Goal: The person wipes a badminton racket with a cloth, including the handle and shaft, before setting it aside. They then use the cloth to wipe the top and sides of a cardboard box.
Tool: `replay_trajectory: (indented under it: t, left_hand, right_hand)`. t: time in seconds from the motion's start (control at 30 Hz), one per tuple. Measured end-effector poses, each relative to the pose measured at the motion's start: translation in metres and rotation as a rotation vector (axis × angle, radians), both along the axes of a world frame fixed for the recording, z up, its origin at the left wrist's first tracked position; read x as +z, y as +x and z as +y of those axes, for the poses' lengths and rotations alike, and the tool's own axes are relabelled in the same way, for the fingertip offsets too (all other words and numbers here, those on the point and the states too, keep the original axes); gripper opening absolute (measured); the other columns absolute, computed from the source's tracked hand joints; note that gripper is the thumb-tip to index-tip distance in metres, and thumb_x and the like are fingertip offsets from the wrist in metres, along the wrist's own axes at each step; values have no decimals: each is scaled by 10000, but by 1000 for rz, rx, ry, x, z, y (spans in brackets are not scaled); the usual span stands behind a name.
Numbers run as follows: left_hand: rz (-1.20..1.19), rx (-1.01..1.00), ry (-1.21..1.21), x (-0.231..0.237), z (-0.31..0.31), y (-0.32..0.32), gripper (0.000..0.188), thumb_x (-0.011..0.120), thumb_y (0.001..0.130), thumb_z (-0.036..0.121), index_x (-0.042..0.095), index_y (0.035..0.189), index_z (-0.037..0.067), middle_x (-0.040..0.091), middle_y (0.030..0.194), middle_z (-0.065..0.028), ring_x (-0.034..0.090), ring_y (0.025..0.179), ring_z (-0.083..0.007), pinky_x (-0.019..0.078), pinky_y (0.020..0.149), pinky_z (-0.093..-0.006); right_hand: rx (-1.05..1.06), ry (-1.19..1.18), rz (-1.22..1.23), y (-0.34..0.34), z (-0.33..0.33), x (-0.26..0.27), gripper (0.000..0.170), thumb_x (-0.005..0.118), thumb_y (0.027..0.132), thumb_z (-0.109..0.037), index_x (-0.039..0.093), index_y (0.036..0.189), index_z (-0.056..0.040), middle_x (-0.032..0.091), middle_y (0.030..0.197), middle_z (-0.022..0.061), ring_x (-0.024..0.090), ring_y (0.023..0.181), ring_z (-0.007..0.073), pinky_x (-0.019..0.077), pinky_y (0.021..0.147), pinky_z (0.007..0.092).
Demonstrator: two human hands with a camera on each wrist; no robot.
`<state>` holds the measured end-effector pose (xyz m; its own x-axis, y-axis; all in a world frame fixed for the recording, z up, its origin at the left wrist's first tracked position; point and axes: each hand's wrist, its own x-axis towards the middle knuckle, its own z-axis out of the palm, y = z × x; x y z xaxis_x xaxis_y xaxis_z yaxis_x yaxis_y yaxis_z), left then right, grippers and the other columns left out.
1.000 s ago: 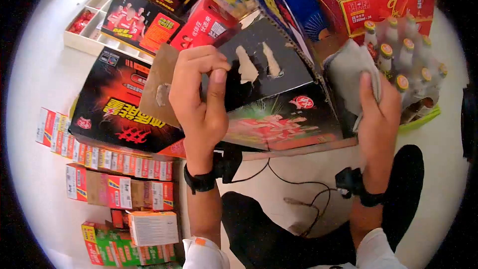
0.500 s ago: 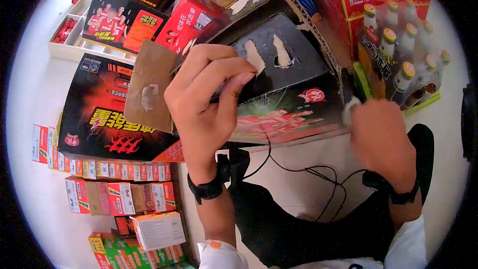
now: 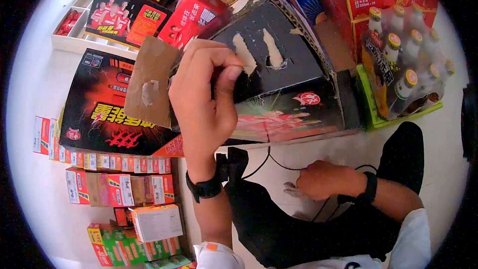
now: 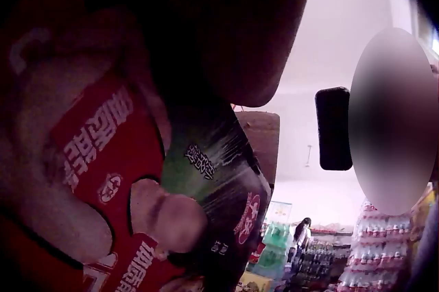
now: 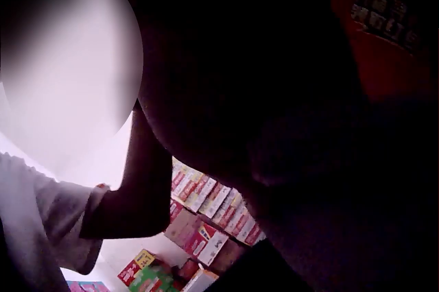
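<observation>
My left hand [image 3: 201,94] is over a black carton [image 3: 284,114] with a basketball-player print, thumb tip against curled fingers. Its fingertips overlap one of two torn pale patches [image 3: 272,50] on the carton's dark upper panel. Whether something thin is pinched there, I cannot tell. In the left wrist view, red lettering and players on a carton [image 4: 103,127] show close by. Lower down, before my dark-clad legs, my right hand [image 3: 331,180] is curled around a grey cloth [image 3: 291,188], of which just an edge shows. The right wrist view is mostly dark.
A brown cardboard flap [image 3: 152,82] stands left of my left hand, over a second black carton [image 3: 107,104]. Shrink-wrapped bottles [image 3: 413,60] in a green tray [image 3: 371,114] stand at right, before red cartons [image 3: 363,5]. Small boxes [image 3: 117,189] line the lower left. A cable [image 3: 284,167] crosses the floor.
My right hand has come from beside the bottle pack, where the cloth covered its left side, down and left toward my legs. My left hand's tips have shifted slightly rightward over the panel.
</observation>
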<state>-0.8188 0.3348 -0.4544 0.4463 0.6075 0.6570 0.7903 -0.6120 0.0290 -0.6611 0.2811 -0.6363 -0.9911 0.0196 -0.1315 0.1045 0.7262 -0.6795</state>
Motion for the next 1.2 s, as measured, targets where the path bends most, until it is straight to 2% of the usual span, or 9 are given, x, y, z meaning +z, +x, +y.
replay_trajectory:
  t: [0.1, 0.2, 0.33, 0.53, 0.63, 0.73, 0.83, 0.93, 1.2]
  left_hand:
    - [-412, -29, -64, -5, -1, -7, 47, 466, 884, 34, 481, 843, 18, 507, 737, -56, 471, 613, -113, 374, 559, -220]
    - [-425, -24, -64, -7, -2, -7, 112, 399, 936, 91, 454, 875, 15, 486, 742, -33, 444, 625, -70, 360, 557, -203]
    - [-484, -4, -84, -8, -5, 2, 100, 417, 930, 79, 463, 882, 3, 527, 738, -49, 440, 584, -65, 352, 532, -181]
    - [-388, 72, -43, -8, -4, 1, 37, 471, 884, 10, 487, 853, -2, 555, 742, -55, 460, 588, -64, 363, 520, -180]
    - [-213, 116, 63, -6, -2, 5, 32, 498, 854, -13, 523, 836, -3, 562, 746, -56, 485, 612, -63, 382, 537, -179]
    - [-242, 165, 41, -6, -3, 8, 78, 535, 802, -47, 580, 838, 5, 564, 749, -62, 512, 628, -90, 397, 557, -196]
    - [-44, 77, 135, -1, 3, 2, 137, 557, 759, -70, 618, 843, 19, 559, 744, -63, 521, 635, -128, 403, 571, -218]
    - [-100, 107, 60, -1, 0, 3, 172, 570, 722, -88, 639, 830, 27, 562, 748, -67, 530, 654, -155, 408, 588, -233]
    - [-136, 98, -8, -2, -4, 0, 157, 667, 662, -57, 669, 802, 14, 573, 733, -59, 533, 656, -135, 404, 585, -220]
  right_hand:
    - [15, -32, 22, -4, -5, -36, 274, 560, 716, -156, 548, 945, -6, 618, 727, 178, 607, 667, 370, 476, 560, 489]
    - [22, -27, 0, -10, -7, -50, 247, 556, 724, -157, 536, 930, -21, 615, 726, 178, 604, 663, 372, 476, 552, 495]
    - [75, -12, -56, -14, -2, -49, 226, 558, 722, -158, 522, 899, -22, 614, 718, 173, 605, 661, 371, 480, 546, 497]
    - [31, -18, -38, -12, 3, -62, 222, 553, 707, -147, 557, 882, -10, 617, 718, 180, 610, 662, 370, 494, 561, 492]
    - [-8, 1, -35, -10, 1, -72, 225, 552, 689, -141, 585, 865, -5, 626, 745, 184, 618, 678, 365, 501, 572, 482]
    - [-7, 7, -63, -10, 2, -79, 229, 558, 670, -145, 599, 845, -3, 630, 748, 186, 623, 685, 359, 501, 572, 475]
    - [-26, 18, -75, -7, 3, -79, 221, 562, 662, -151, 607, 826, -9, 628, 729, 179, 623, 678, 354, 501, 565, 470]
    - [18, 40, -162, -9, 2, -84, 281, 547, 778, -267, 617, 881, -16, 633, 849, 178, 619, 762, 358, 496, 655, 460]
    - [62, 58, -196, -8, 1, -90, 273, 552, 777, -260, 578, 942, -43, 632, 848, 172, 616, 759, 360, 489, 641, 471]
